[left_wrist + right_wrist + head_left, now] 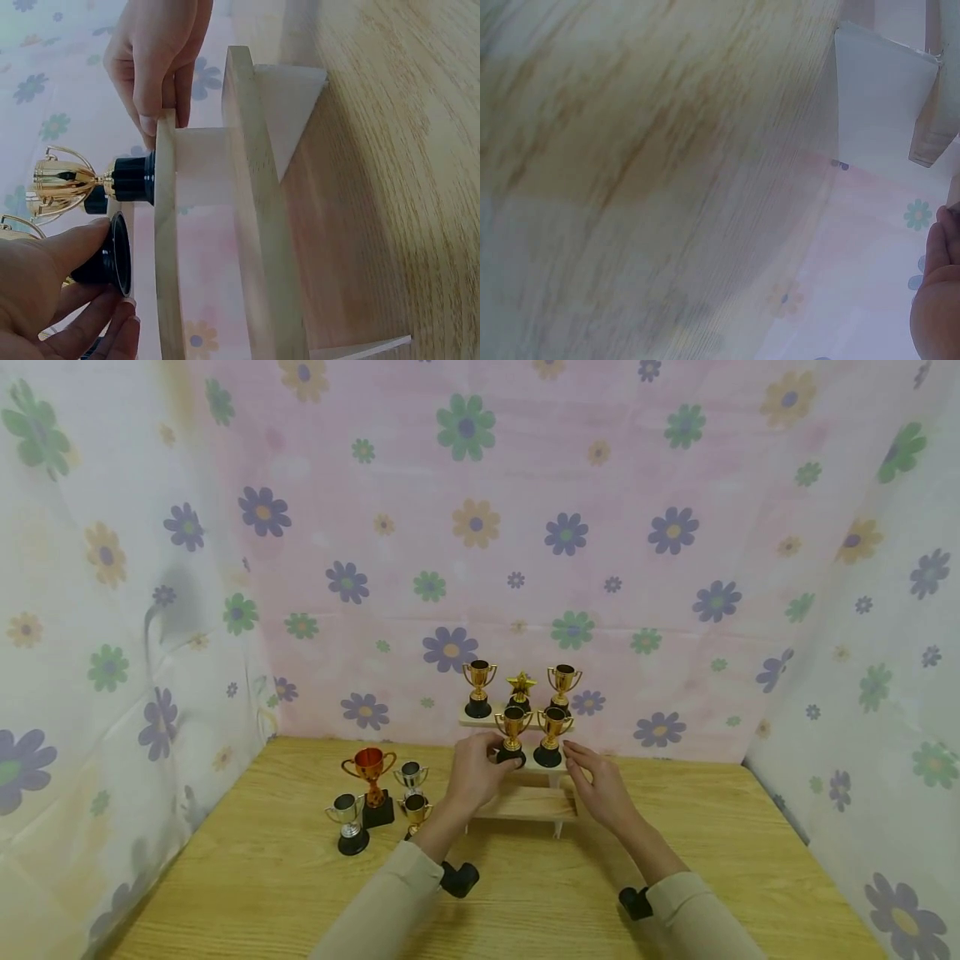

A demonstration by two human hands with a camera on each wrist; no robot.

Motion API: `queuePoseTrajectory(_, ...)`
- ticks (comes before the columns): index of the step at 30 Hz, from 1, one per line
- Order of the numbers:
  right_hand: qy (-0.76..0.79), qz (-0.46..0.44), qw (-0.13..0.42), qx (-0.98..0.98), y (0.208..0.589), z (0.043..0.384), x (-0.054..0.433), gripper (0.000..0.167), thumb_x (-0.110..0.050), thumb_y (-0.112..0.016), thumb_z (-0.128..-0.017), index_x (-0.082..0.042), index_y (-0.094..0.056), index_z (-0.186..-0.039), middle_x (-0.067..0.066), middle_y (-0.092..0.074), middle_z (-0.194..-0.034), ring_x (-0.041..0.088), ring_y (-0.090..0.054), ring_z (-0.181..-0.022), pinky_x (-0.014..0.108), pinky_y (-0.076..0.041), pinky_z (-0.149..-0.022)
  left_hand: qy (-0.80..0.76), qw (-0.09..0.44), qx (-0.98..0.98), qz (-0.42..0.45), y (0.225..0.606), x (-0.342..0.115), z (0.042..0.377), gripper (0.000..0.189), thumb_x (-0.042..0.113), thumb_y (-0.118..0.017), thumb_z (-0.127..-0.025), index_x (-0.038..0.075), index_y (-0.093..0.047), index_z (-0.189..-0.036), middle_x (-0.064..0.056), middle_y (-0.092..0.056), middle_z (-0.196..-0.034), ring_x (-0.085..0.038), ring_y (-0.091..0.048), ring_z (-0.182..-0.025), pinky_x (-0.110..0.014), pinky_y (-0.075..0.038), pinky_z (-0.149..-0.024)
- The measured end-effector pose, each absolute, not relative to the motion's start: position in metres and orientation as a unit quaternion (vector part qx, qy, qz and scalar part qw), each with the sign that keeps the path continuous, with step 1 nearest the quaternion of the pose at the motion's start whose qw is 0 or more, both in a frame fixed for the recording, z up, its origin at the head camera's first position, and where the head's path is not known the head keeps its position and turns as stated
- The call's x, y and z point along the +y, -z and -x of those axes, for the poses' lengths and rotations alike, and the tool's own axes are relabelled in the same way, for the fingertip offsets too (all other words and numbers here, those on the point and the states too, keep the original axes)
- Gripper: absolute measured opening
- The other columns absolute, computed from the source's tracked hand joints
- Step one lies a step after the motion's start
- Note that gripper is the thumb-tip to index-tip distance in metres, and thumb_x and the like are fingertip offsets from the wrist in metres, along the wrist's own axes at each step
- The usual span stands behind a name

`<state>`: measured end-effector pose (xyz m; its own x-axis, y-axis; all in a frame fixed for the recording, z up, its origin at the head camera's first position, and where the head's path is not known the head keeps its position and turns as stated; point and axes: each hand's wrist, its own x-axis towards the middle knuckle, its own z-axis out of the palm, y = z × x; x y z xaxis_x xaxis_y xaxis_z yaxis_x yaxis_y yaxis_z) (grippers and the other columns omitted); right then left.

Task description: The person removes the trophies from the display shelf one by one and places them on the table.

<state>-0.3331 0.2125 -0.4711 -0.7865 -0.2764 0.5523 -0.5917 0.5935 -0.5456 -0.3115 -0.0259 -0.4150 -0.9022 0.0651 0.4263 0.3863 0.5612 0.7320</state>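
My left hand (477, 768) grips a small gold trophy cup (513, 724) by its black base. In the left wrist view, the base (120, 255) tilts slightly just off the middle shelf (165, 225). My right hand (606, 789) is at that shelf's right end, its thumb and fingers pinching the board's edge. Another gold trophy (552, 727) stands upright on this shelf, between the hands. Behind, on the top shelf (474, 722), are two gold cups (478, 677) (564, 677) with a gold star trophy (521, 685) between them.
The lowest wooden step (517, 804) of the stand is bare. To the left on the table (247, 877) are a large orange-gold cup (371, 767), two silver cups (347, 810) (411, 774) and a gold cup (416, 810) partly behind my left forearm. Flowered cloth (510, 577) surrounds the table.
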Motion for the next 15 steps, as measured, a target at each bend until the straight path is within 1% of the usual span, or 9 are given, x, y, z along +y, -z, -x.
queuePoseTrajectory(4, -0.378, -0.252, 0.21, -0.866, 0.471, 0.333, 0.212, 0.035, -0.013, -0.053, -0.108, 0.009, -0.061, -0.135, 0.026, -0.057, -0.142, 0.044, -0.055, -0.131, 0.06, -0.044, -0.105, 0.45, 0.176, -0.865, 0.131, 0.415, -0.028, 0.308, 0.022, 0.014, -0.086, -0.083, 0.005, -0.077, -0.102, -0.007, -0.075, -0.098, -0.026, -0.067, -0.092, -0.041, -0.054, -0.081)
queuePoseTrajectory(11, -0.377, -0.257, 0.222, -0.862, 0.472, 0.335, 0.212, 0.034, -0.01, -0.054, -0.107, 0.009, -0.063, -0.133, 0.024, -0.059, -0.141, 0.043, -0.056, -0.129, 0.059, -0.045, -0.104, 0.462, 0.154, -0.864, 0.125, 0.417, -0.034, 0.302, 0.025, 0.014, -0.086, -0.084, 0.004, -0.076, -0.105, -0.008, -0.075, -0.1, -0.023, -0.068, -0.094, -0.042, -0.056, -0.082)
queuePoseTrajectory(15, -0.375, -0.251, 0.218, -0.865, 0.472, 0.334, 0.212, 0.034, -0.011, -0.054, -0.107, 0.008, -0.063, -0.134, 0.022, -0.059, -0.142, 0.043, -0.056, -0.13, 0.059, -0.045, -0.104, 0.454, 0.165, -0.865, 0.135, 0.42, -0.036, 0.3, 0.025, 0.012, -0.087, -0.082, 0.002, -0.076, -0.103, -0.009, -0.075, -0.098, -0.025, -0.069, -0.094, -0.042, -0.056, -0.082)
